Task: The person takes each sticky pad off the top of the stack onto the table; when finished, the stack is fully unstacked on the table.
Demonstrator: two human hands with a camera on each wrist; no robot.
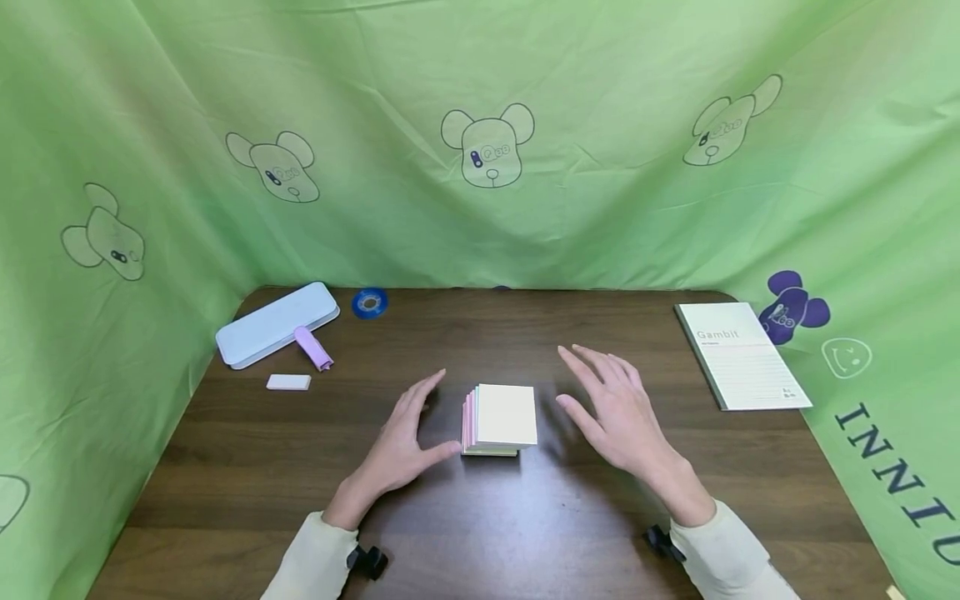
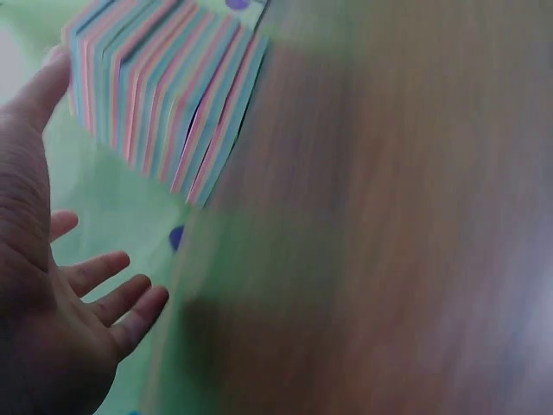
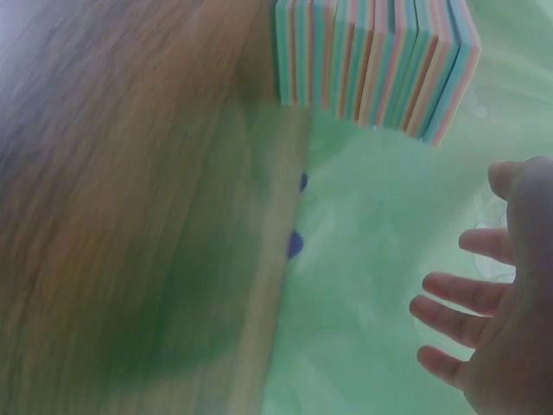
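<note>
A tall stack of square sticky notes, white on top, stands at the middle of the table. Pink, blue and yellow layers show along its sides in the left wrist view, and the layers are slightly uneven. My left hand is just left of the stack, fingers spread. Its thumb tip is right by the stack's edge; whether it touches, I cannot tell. To the right, apart from the stack, my right hand hovers with its fingers extended and holds nothing. The right wrist view also shows the layered notes beyond that hand.
At the back left of the brown table lie a light blue case, a purple clip-like object, a white block and a blue tape roll. A notepad lies at the right. Green cloth hangs around.
</note>
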